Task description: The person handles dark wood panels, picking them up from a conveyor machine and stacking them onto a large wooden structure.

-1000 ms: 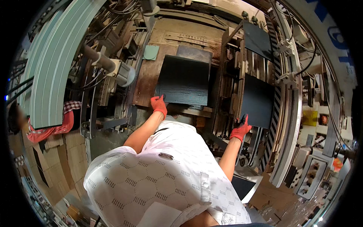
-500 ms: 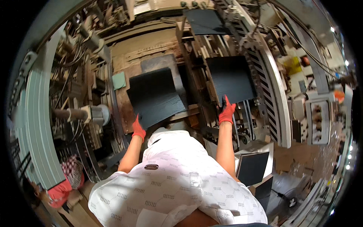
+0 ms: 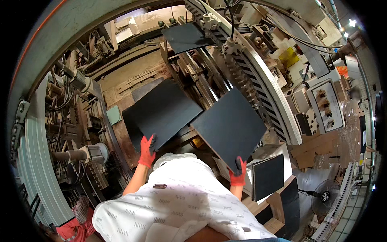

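Observation:
My left hand (image 3: 147, 151), in a red glove with dark fingers, grips the near edge of a dark square board (image 3: 163, 115) at the left. This board lies over the machine's bed, partly covering another grey board (image 3: 146, 89) behind it. In a matching red glove, my right hand (image 3: 238, 171) is closed on the near corner of a second dark board (image 3: 231, 126). That one is turned cornerwise over the rails on the right, its left corner close to the first board. The undersides of both boards are hidden.
A third dark board (image 3: 186, 37) rests on rails at the far side. A striped machine beam (image 3: 266, 80) runs along the right. Beside my right hand, more dark boards (image 3: 269, 177) lean near a fan (image 3: 325, 196). Another person's red clothing (image 3: 76, 230) shows at lower left.
My right hand has drawn the right-hand board off the rails toward me and turned it. The left-hand board has turned too, with my left hand now farther along its near edge.

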